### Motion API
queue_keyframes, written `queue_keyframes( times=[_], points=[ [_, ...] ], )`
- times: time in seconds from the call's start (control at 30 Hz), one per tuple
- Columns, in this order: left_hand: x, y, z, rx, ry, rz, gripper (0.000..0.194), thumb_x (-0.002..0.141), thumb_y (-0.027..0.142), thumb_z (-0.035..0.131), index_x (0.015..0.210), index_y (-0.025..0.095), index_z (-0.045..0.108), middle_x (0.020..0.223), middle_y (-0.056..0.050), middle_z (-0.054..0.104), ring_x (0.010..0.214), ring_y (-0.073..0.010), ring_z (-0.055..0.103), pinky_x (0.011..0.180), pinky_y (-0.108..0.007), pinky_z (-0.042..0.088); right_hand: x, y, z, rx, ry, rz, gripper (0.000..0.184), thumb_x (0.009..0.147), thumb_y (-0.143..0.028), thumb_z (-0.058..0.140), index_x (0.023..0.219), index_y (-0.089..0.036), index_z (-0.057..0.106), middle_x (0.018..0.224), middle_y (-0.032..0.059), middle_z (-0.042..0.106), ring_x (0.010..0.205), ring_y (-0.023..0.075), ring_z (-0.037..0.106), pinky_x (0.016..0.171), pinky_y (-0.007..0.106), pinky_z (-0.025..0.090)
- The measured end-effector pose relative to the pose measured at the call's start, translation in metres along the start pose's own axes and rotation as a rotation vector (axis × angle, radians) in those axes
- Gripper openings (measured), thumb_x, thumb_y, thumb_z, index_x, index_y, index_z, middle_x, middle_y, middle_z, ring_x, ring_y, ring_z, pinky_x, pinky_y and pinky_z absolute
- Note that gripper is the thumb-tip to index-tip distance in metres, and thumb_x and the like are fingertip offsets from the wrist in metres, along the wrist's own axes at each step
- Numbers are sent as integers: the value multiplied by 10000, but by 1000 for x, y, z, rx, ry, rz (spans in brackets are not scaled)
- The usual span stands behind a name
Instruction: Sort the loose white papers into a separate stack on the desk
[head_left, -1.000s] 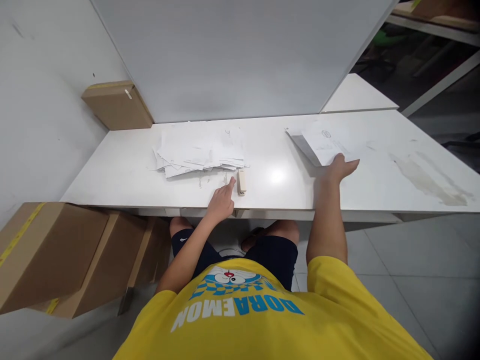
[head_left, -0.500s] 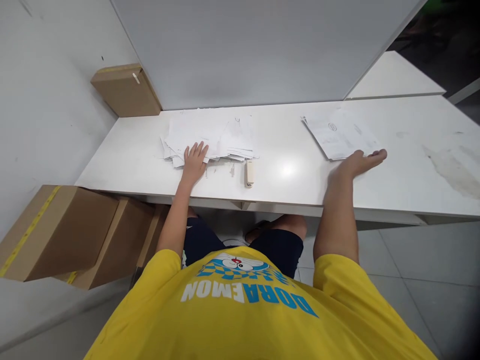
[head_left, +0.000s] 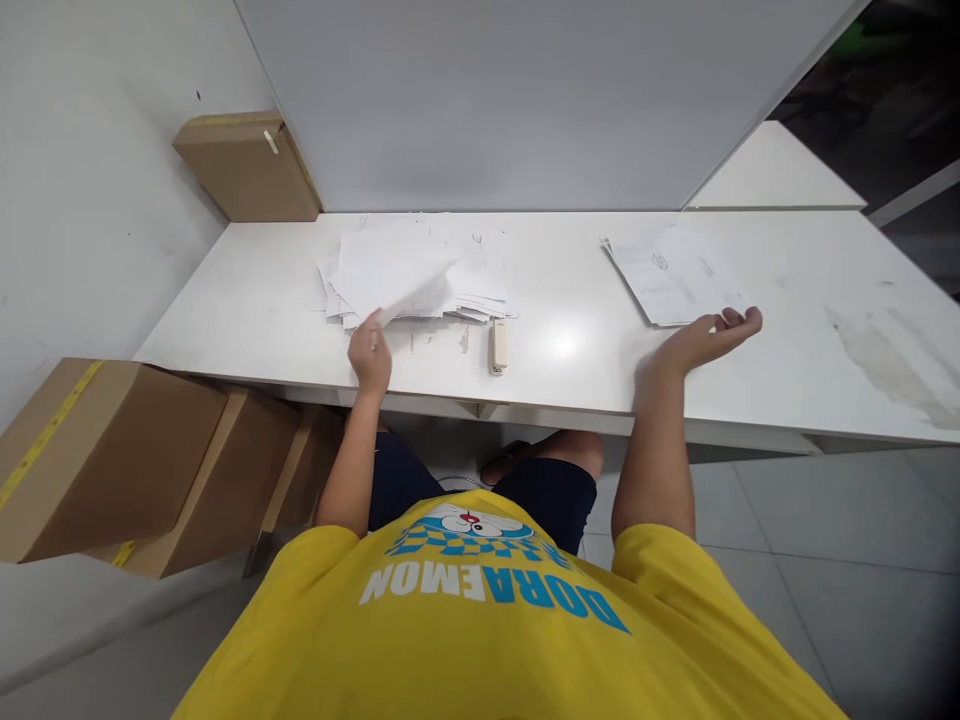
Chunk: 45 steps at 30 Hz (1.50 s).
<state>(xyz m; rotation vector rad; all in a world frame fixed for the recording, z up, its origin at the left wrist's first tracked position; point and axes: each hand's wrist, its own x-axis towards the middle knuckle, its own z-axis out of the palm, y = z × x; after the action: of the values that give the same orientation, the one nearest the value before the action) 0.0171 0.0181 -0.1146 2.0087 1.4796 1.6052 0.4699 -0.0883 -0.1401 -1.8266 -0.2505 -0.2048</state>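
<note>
We have our left hand at the front edge of a loose, uneven pile of thin white paper sheets, with its thumb and fingers closed on the near corner of a white top sheet. That top sheet bends upward as it comes off the pile, its raised edge slanting toward the right and slightly blurred, so we cannot read anything on it. The sheets beneath it fan out at odd angles, their corners poking out at the left and front; a small curved dark mark shows near the pile's back right.

Our right hand lies palm up at the near right corner of a neater stack of printed white sheets, fingers half open and loosely curled. We see nothing gripped in it, and we cannot tell whether it touches the paper. This stack sits flat and tilted on the right part of the long white tabletop, its left edges slightly spread. Its top sheet carries a dark oval stamp and faint print too small to read.

Between the two paper groups, just beside the pile's front right corner, stands a small cream-coloured stapler. A brown cardboard box leans at the back left corner, and larger brown cardboard boxes with yellow tape are at our left.
</note>
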Motion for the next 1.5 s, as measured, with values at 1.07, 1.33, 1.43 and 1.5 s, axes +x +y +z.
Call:
queue_keyframes(
  times=[1.07, 1.33, 1.43, 1.5],
  points=[
    [-117, -30, -93, -84, -250, 20, 199, 949, 319, 564, 939, 233, 743, 1329, -89, 640, 1405, -273, 440, 1164, -573, 347, -165, -179, 174, 330, -839, -488, 125, 928, -304, 480, 873, -207, 536, 836, 22, 580, 752, 163, 615, 722, 344, 518],
    [-115, -44, -85, -49, -277, 58, 359, 931, 171, 468, 1192, 278, 691, 1492, -70, 494, 1430, -264, 404, 1190, -571, 269, -160, -180, 36, 789, -930, -513, 245, 912, -494, 563, 949, -254, 531, 795, -17, 604, 721, 174, 697, 694, 358, 561],
    [-116, -46, -86, -104, -106, -92, 368, 939, 274, 526, 1293, 253, 625, 1552, -94, 406, 1477, -253, 314, 1207, -467, 269, -172, -158, -2, 877, -968, -456, 243, 882, -486, 589, 892, -254, 521, 819, 11, 652, 832, 221, 708, 779, 414, 558],
    [-122, -43, -84, -141, 105, -290, 411, 926, 360, 569, 1315, 230, 589, 1503, -128, 451, 1434, -249, 380, 1192, -422, 293, -180, -146, -13, 892, -1032, -413, 247, 883, -494, 562, 858, -252, 525, 836, 35, 677, 871, 238, 700, 815, 434, 545]
  ],
)
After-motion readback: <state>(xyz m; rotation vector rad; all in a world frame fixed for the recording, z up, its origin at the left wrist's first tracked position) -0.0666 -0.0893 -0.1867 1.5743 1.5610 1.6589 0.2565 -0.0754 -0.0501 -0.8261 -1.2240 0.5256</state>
